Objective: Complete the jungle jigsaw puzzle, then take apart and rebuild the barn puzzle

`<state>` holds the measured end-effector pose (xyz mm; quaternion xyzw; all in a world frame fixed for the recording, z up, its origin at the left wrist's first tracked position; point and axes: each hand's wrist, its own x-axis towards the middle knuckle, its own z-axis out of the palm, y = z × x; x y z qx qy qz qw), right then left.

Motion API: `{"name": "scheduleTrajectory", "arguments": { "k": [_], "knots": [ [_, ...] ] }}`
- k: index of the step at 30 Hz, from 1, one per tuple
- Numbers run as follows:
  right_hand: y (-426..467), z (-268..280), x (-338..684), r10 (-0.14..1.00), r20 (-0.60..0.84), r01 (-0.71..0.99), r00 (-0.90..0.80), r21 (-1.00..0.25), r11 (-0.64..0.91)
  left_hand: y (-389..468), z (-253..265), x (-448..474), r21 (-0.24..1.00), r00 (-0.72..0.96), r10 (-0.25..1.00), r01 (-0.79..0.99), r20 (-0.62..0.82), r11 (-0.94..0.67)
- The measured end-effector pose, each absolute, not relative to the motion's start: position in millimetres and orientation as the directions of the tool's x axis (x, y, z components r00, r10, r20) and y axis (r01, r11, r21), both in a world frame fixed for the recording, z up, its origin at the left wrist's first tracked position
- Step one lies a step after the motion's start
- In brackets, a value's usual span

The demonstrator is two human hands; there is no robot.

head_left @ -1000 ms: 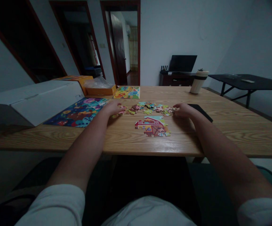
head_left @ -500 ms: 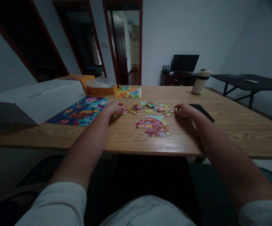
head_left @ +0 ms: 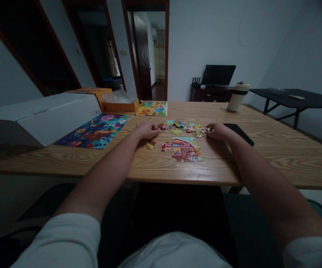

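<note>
My left hand (head_left: 147, 130) is at the left end of a loose pile of jigsaw pieces (head_left: 177, 127), its fingers pinched on a small reddish puzzle piece (head_left: 157, 128). At the pile's right end, my right hand (head_left: 218, 131) has its thumb and fingers closed on a puzzle piece (head_left: 207, 130), mostly hidden by the fingertips. In front of the pile, between my hands, lies a partly joined jigsaw (head_left: 184, 149) showing a red barn roof. A few yellow-green and brown loose pieces (head_left: 150, 144) lie just below my left hand.
A dark blue picture sheet (head_left: 96, 132) lies left, beside a long white box (head_left: 57, 115). Behind are an orange box (head_left: 122, 107) with clear plastic and a yellow animal picture (head_left: 152, 109). A black flat object (head_left: 239, 134) and a cup (head_left: 237, 97) are on the right.
My left hand has moved right along the pile, and some loose pieces now lie nearer me below it. My right hand has stayed almost in place.
</note>
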<state>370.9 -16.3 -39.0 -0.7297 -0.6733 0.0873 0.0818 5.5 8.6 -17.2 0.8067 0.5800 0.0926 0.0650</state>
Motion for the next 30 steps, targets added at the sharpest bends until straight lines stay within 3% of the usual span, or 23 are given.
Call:
{"name": "scheduleTrajectory", "arguments": {
  "k": [10, 13, 16, 21, 30],
  "knots": [
    [-15.3, -41.1, 369.5, 0.996, -0.005, 0.968, 0.093, -0.232, -0.091, 19.0, -32.4, 17.7, 0.259, 0.268, 0.935, 0.910, 0.230, -0.325],
    [-14.9, -41.7, 370.1, 0.995, -0.011, 0.966, 0.095, -0.239, -0.095, 19.6, -31.3, 16.4, 0.344, 0.318, 0.912, 0.852, 0.259, -0.395],
    [-13.8, -42.5, 371.3, 0.997, -0.004, 0.965, 0.080, -0.250, -0.078, 19.7, -26.9, 11.6, 0.523, 0.346, 0.890, 0.721, 0.298, -0.456],
    [-13.2, -42.0, 372.3, 0.997, -0.014, 0.964, 0.072, -0.254, -0.073, 16.3, -18.5, 3.4, 0.796, 0.227, 0.928, 0.480, 0.295, -0.370],
    [-15.2, -40.7, 372.2, 0.997, -0.023, 0.964, 0.069, -0.256, -0.072, -1.0, -9.5, 15.6, 0.853, 0.307, 0.909, 0.352, 0.282, -0.384]
  ]
}}
